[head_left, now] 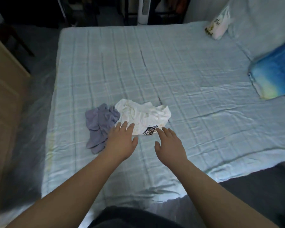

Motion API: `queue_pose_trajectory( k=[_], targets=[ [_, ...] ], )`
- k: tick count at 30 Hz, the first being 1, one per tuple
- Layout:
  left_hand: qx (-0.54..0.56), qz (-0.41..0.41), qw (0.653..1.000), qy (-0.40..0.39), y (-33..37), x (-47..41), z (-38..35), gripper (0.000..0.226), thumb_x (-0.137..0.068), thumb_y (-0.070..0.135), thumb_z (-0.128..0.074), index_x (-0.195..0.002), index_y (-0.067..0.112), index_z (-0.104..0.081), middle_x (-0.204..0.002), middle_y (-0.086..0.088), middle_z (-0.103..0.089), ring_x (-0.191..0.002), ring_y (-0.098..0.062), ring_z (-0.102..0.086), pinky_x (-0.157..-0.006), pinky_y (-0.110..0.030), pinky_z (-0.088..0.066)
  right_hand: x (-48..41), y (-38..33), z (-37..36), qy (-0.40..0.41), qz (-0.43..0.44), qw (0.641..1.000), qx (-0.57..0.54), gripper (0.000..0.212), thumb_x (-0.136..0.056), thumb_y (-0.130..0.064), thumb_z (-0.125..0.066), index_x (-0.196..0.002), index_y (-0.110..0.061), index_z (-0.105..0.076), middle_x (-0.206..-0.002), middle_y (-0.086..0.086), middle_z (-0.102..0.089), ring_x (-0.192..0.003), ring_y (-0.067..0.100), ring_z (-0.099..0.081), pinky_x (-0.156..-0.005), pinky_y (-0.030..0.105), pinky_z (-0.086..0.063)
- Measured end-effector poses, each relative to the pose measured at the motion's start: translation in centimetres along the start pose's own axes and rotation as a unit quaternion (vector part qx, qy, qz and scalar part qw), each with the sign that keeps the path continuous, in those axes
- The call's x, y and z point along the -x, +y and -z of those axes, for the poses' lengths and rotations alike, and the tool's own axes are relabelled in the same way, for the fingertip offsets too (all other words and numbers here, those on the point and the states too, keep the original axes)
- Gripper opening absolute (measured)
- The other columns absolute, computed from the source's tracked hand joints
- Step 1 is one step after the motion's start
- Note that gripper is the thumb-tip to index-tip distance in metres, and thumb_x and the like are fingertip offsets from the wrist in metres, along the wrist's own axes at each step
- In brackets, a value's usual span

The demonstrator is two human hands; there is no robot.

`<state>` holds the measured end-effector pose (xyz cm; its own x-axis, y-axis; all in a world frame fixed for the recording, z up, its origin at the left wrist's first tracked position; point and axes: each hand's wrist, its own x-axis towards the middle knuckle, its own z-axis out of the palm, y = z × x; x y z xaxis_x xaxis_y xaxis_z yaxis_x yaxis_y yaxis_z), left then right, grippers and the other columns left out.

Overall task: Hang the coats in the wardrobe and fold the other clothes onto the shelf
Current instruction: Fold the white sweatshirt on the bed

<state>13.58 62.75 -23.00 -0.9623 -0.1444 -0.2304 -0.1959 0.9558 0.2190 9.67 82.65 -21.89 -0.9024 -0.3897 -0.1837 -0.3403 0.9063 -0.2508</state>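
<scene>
A crumpled white garment point(143, 116) with a dark printed patch at its near edge lies on the pale blue bed point(179, 71). A crumpled lavender garment point(99, 124) lies against its left side. My left hand point(122, 142) reaches forward with straight fingers, its fingertips at the near left edge of the white garment and beside the lavender one. My right hand point(169, 143) is stretched out with fingers straight, its fingertips just short of the printed patch. Neither hand holds anything.
A blue and yellow pillow point(275, 71) lies at the bed's right side, and a white printed bag point(218, 25) at the far right corner. A wooden cabinet point(3, 83) stands on the left. Dark racks and a white fan point(144, 10) stand beyond the bed.
</scene>
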Motion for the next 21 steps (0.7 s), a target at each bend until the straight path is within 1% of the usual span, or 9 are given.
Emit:
queue_pose_trajectory(
  k=[3, 7, 10, 11, 14, 15, 17, 19, 21],
  targets=[
    [-0.001, -0.008, 1.000, -0.023, 1.1, -7.2, -0.8, 0.064, -0.098, 0.048, -0.038, -0.155, 0.020, -0.025, -0.162, -0.010, -0.025, -0.147, -0.033, -0.024, -0.117, -0.050, -0.024, -6.2, 3.7, -0.1, -0.022, -0.021, 0.999, -0.010, 0.057, -0.094, -0.030, -0.050, -0.148, -0.016, -0.037, -0.153, 0.006, -0.039, -0.141, 0.027, -0.033, -0.107, 0.042, -0.036],
    [0.002, -0.002, 0.998, -0.068, 2.1, -15.4, -2.8, 0.062, -0.098, 0.043, -0.039, -0.154, 0.018, -0.026, -0.161, -0.011, -0.027, -0.146, -0.032, -0.025, -0.117, -0.048, -0.025, -13.2, 9.4, -2.0, -0.062, -0.078, 0.993, -0.061, 0.057, -0.094, -0.028, -0.050, -0.148, -0.017, -0.036, -0.152, 0.006, -0.039, -0.141, 0.026, -0.031, -0.108, 0.046, -0.038],
    [0.025, 0.012, 0.996, -0.086, 2.5, -20.5, -4.7, 0.063, -0.091, 0.039, -0.036, -0.149, 0.013, -0.034, -0.154, -0.012, -0.037, -0.139, -0.032, -0.036, -0.112, -0.045, -0.033, -17.6, 13.2, -3.7, -0.104, -0.121, 0.982, -0.101, 0.057, -0.094, -0.027, -0.051, -0.149, -0.018, -0.035, -0.153, 0.004, -0.037, -0.143, 0.025, -0.029, -0.109, 0.047, -0.037],
    [0.040, 0.024, 0.995, -0.093, 2.4, -22.3, -5.6, 0.063, -0.090, 0.036, -0.039, -0.148, 0.012, -0.037, -0.151, -0.013, -0.040, -0.135, -0.033, -0.039, -0.110, -0.044, -0.035, -19.5, 14.6, -4.6, -0.118, -0.127, 0.979, -0.110, 0.057, -0.094, -0.027, -0.051, -0.148, -0.018, -0.036, -0.152, 0.003, -0.038, -0.142, 0.025, -0.029, -0.110, 0.046, -0.036],
    [0.084, 0.071, 0.987, -0.120, 2.0, -27.4, -9.4, 0.062, -0.092, 0.025, -0.051, -0.149, 0.013, -0.033, -0.154, -0.014, -0.034, -0.140, -0.033, -0.032, -0.114, -0.044, -0.031, -25.3, 18.5, -7.6, -0.153, -0.114, 0.973, -0.131, 0.054, -0.085, -0.036, -0.041, -0.137, -0.020, -0.044, -0.139, 0.000, -0.049, -0.133, 0.029, -0.043, -0.103, 0.042, -0.042],
    [0.098, 0.093, 0.981, -0.136, 2.0, -28.8, -10.7, 0.064, -0.092, 0.024, -0.052, -0.151, 0.015, -0.029, -0.158, -0.013, -0.028, -0.144, -0.033, -0.027, -0.116, -0.045, -0.028, -27.0, 19.5, -8.5, -0.160, -0.116, 0.970, -0.138, 0.053, -0.084, -0.034, -0.041, -0.136, -0.021, -0.044, -0.136, 0.001, -0.050, -0.130, 0.029, -0.046, -0.101, 0.040, -0.043],
    [0.124, 0.159, 0.967, -0.156, 1.8, -30.8, -13.2, 0.070, -0.092, 0.025, -0.056, -0.153, 0.017, -0.023, -0.160, -0.013, -0.020, -0.147, -0.033, -0.021, -0.117, -0.046, -0.026, -30.0, 20.9, -10.2, -0.177, -0.120, 0.966, -0.145, 0.053, -0.089, -0.021, -0.050, -0.141, -0.020, -0.043, -0.138, 0.006, -0.049, -0.129, 0.030, -0.045, -0.104, 0.042, -0.039],
    [0.129, 0.232, 0.950, -0.165, 1.6, -31.8, -15.4, 0.077, -0.089, 0.026, -0.063, -0.152, 0.018, -0.020, -0.156, -0.014, -0.020, -0.144, -0.036, -0.021, -0.114, -0.048, -0.030, -32.2, 21.6, -11.8, -0.213, -0.081, 0.967, -0.114, 0.054, -0.090, -0.017, -0.050, -0.143, -0.023, -0.042, -0.139, 0.009, -0.048, -0.127, 0.031, -0.046, -0.105, 0.044, -0.040],
    [0.118, 0.280, 0.935, -0.182, 1.5, -31.7, -17.2, 0.090, -0.084, 0.031, -0.070, -0.154, 0.024, -0.013, -0.158, -0.013, -0.012, -0.145, -0.037, -0.015, -0.113, -0.052, -0.031, -33.7, 21.5, -13.6, -0.270, -0.007, 0.960, -0.076, 0.052, -0.090, -0.018, -0.051, -0.141, -0.028, -0.043, -0.139, 0.004, -0.048, -0.126, 0.027, -0.045, -0.104, 0.045, -0.043]
  ],
)
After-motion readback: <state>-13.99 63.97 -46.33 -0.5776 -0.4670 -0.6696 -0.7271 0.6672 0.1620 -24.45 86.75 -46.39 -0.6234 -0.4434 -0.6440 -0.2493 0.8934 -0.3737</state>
